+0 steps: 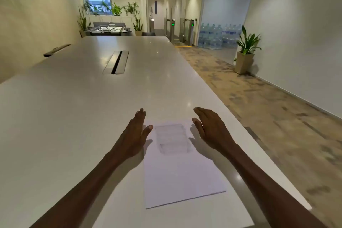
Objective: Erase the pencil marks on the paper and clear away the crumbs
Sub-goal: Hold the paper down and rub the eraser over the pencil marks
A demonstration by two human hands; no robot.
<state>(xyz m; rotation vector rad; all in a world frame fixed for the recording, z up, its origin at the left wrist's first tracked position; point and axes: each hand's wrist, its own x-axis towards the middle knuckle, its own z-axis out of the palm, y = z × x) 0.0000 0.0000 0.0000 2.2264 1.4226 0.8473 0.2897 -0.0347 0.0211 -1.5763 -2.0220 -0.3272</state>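
Observation:
A white sheet of paper [177,177] lies on the white table [74,116] near its right edge. A faint grey patch of pencil marks [172,138] covers the sheet's far half. My left hand [135,135] hovers over the paper's far left corner with straight fingers and holds nothing. My right hand [211,127] is at the far right corner, fingers stretched out, also holding nothing. No eraser shows in view, and I cannot make out any crumbs.
A grey cable hatch [116,62] is set into the table farther away. A dark flat object [56,50] lies at the far left edge. The table's right edge drops to a patterned carpet [268,116]. A potted plant [246,52] stands by the right wall.

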